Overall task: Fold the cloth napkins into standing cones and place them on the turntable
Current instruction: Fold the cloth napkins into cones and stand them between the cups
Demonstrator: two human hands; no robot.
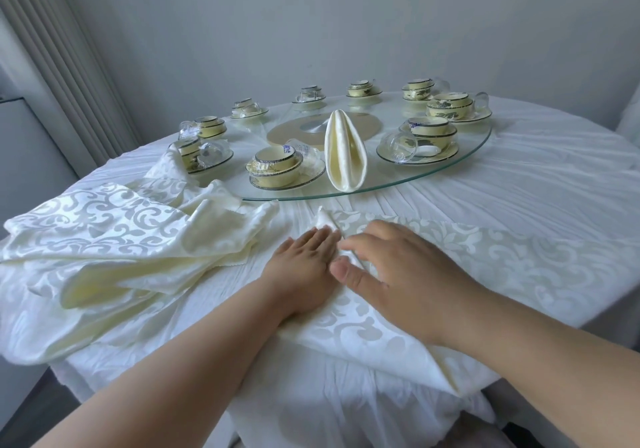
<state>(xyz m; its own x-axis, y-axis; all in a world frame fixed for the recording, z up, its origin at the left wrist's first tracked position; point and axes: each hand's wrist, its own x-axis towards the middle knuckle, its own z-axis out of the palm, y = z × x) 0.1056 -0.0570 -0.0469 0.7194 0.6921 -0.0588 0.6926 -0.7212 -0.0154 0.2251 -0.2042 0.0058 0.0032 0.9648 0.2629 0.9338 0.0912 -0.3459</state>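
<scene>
A cream damask napkin [485, 260] lies spread across the near right of the table. My left hand [304, 260] presses flat on its left end, fingers together. Beside it, my right hand [391, 264] rests on the same napkin, with a thin folded edge of cloth running between its thumb and fingers. One folded napkin cone [344, 151] stands upright at the near rim of the glass turntable [478, 157]. A loose heap of more cream napkins [114, 240] lies to the left of my hands.
Several cream cup-and-saucer sets [277, 167] with glass cups ring the turntable. A white tablecloth [519, 184] covers the round table. A grey wall stands behind, and a ribbed panel [52, 49] rises at the left.
</scene>
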